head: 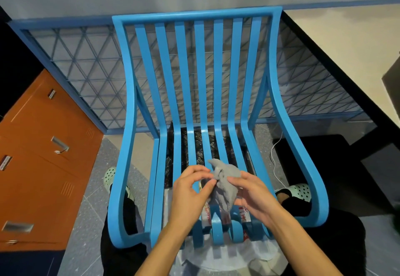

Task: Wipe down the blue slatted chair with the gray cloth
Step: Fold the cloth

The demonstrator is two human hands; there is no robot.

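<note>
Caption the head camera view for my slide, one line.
Over the blue slatted chair, left hand and right hand hold a crumpled gray cloth.

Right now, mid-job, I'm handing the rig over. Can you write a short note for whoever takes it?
Left hand: pinches one edge of the gray cloth.
Right hand: holds the cloth's other side.
Cloth: bunched between both hands over the front of the blue slatted chair seat. I cannot tell if its hanging tip touches a slat.
Done: cloth is in hand. This view does not show whether anything has been wiped.
Left: press the cloth down and wipe the seat slats, back slats and side frame.
</note>
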